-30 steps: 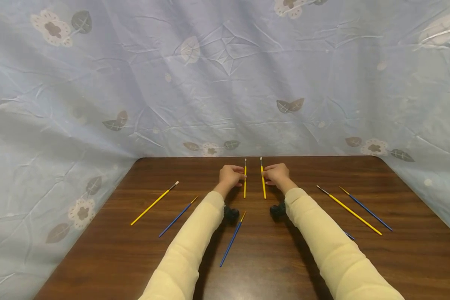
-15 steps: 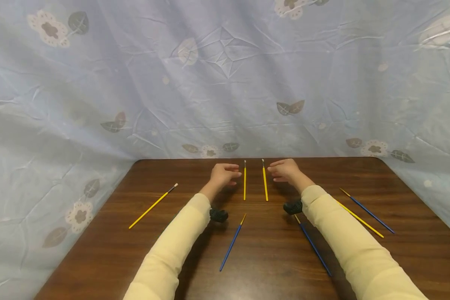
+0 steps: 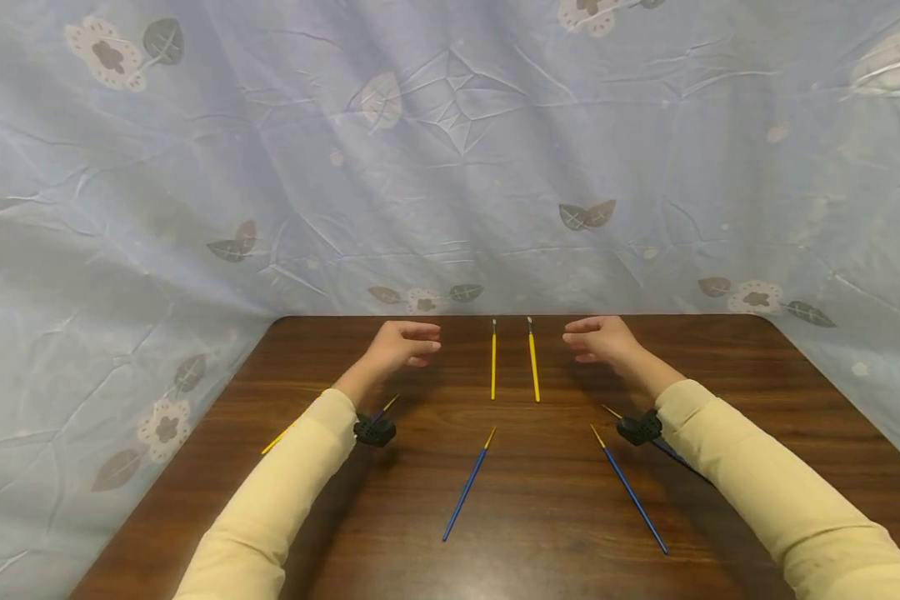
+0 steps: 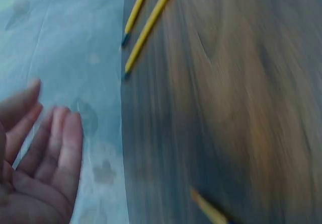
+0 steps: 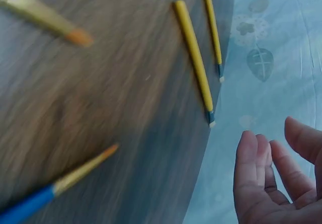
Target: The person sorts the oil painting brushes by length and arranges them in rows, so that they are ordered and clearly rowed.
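Both arms reach forward over the table (image 3: 720, 350), sleeves cream, a dark wrist camera under each cuff. The left hand (image 3: 403, 343) hovers left of the yellow pair (image 3: 513, 360), fingers loosely curled toward it and holding nothing; the left wrist view shows its palm bare, fingers relaxed. The right hand (image 3: 600, 338) hovers right of the pair, mirrored, fingers likewise slack and empty, apart from the brushes. The pair is two yellow brushes lying side by side, close but not touching, bristles toward the far table edge, midway between the hands. Nearer the person than the pair lie two blue brushes with yellow ends: one (image 3: 467, 485) just below the pair, one (image 3: 628, 488) to the right of it, both angled. The left forearm covers most of another yellow brush (image 3: 273, 442) and a blue one (image 3: 387, 405) left of the pair; the right forearm covers two more brushes right of the pair, only their tips showing. A pale blue flowered cloth (image 3: 450, 150) hangs behind the table.
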`<act>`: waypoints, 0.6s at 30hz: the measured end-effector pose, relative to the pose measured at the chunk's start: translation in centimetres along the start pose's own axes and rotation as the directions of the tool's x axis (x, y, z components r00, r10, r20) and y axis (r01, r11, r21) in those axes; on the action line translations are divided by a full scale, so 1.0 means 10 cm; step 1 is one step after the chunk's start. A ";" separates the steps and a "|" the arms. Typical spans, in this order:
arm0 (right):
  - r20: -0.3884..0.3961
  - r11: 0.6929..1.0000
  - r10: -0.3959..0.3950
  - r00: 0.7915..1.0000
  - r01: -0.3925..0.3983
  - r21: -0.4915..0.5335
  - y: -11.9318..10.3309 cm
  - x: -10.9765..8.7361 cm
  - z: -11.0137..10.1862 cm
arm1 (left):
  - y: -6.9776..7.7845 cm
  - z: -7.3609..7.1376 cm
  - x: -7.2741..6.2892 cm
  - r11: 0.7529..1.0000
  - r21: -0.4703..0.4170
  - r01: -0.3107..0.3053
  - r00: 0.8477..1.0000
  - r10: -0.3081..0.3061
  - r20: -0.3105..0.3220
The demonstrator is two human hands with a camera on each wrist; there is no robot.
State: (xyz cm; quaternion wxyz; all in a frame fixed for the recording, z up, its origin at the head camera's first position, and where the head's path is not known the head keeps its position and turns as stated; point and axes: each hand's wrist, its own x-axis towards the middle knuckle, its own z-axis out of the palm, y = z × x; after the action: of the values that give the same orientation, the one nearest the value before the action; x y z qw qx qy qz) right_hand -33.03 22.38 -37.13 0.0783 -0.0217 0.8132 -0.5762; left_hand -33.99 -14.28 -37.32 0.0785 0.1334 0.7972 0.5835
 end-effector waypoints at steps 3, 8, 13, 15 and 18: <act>-0.003 0.998 -0.046 0.999 0.046 -0.031 0.03 -0.10 -0.08 | -0.03 -0.17 -0.11 0.999 0.034 -0.040 0.999 0.039 0.025; -0.013 0.991 -0.115 0.993 0.113 -0.074 0.09 -0.28 -0.20 | -0.10 -0.42 -0.28 0.994 0.084 -0.066 0.997 0.063 0.038; -0.042 0.976 -0.174 0.984 0.166 -0.143 0.11 -0.48 -0.30 | -0.23 -0.62 -0.46 0.987 0.140 -0.078 0.997 0.078 0.010; -0.063 0.964 -0.198 0.978 0.182 -0.195 0.13 -0.55 -0.35 | -0.30 -0.71 -0.53 0.985 0.152 -0.086 0.996 0.089 -0.010; -0.094 0.945 -0.219 0.971 0.187 -0.267 0.21 -0.63 -0.44 | -0.39 -0.83 -0.63 0.988 0.130 -0.078 0.995 0.085 -0.048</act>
State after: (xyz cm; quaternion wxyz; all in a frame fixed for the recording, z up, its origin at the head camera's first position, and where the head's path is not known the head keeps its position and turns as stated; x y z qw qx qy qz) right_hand -27.39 27.98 -37.06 -0.0349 -0.0801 0.8774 -0.4717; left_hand -30.77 -24.83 -38.74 0.0248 0.1551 0.8286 0.5373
